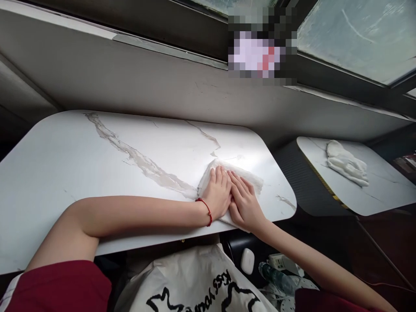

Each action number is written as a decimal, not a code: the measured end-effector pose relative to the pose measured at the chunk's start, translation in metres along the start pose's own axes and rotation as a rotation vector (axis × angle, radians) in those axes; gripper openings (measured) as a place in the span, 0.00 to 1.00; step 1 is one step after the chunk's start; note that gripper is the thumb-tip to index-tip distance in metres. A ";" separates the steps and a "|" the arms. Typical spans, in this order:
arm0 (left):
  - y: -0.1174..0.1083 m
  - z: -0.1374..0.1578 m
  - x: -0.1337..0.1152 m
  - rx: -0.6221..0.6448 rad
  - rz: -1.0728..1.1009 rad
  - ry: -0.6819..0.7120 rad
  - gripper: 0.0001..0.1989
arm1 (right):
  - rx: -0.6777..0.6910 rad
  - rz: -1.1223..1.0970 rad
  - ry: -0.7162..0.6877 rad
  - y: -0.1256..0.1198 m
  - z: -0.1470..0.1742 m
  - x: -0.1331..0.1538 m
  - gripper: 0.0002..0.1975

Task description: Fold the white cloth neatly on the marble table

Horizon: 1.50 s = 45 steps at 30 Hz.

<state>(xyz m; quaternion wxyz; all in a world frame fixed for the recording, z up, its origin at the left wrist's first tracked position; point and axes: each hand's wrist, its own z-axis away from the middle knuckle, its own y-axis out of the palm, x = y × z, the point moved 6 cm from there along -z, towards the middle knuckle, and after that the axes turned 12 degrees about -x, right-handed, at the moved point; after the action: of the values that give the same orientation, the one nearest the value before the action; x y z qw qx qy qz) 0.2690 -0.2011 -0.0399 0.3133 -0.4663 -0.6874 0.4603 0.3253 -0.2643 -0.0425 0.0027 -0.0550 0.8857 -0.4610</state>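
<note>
A white cloth [248, 175] lies flat on a white marble-patterned tabletop [74, 160], near its right end. My left hand [217, 193], with a red bracelet at the wrist, rests on the cloth with fingers stretched forward. Right beside it, my right hand [245, 203] presses on the same cloth, its fingers also extended and touching the left hand. Both palms face down, so part of the cloth beneath them is hidden.
A second marble-patterned table [383, 167] stands to the right, bearing a crumpled white cloth [347, 164]. Below the front edge are a printed white fabric bag [182, 273], a small white case [247, 261] and a clear bottle [279, 277]. Windows [360, 39] line the wall behind.
</note>
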 end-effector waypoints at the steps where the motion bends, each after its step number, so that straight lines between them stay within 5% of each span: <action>1: 0.000 -0.002 0.009 0.009 -0.001 -0.018 0.31 | 0.009 -0.012 -0.003 0.006 -0.008 -0.001 0.33; 14: 0.001 -0.027 0.190 -0.081 -0.019 -0.247 0.30 | 0.040 -0.188 -0.134 0.123 -0.174 -0.011 0.31; 23: 0.001 -0.025 0.250 -0.109 -0.044 -0.345 0.29 | 0.043 -0.273 -0.164 0.162 -0.229 0.002 0.29; 30: -0.018 -0.021 0.229 0.064 -0.131 -0.278 0.29 | 0.045 -0.282 -0.150 0.149 -0.205 0.008 0.30; 39: -0.055 0.075 0.094 0.332 -0.461 -0.051 0.33 | 0.052 -0.415 -0.367 0.056 -0.080 0.079 0.33; 42: -0.062 0.092 0.072 0.346 -0.561 -0.085 0.35 | 0.078 -0.468 -0.443 0.041 -0.065 0.090 0.33; 45: -0.061 0.088 0.076 0.364 -0.558 -0.113 0.35 | 0.088 -0.483 -0.441 0.048 -0.074 0.087 0.32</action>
<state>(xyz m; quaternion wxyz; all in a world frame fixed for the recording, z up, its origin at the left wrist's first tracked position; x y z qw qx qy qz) 0.1438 -0.1694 -0.0173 0.4669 -0.1703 -0.7113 0.4970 0.2303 -0.1858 -0.0350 0.0874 -0.3616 0.8045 -0.4630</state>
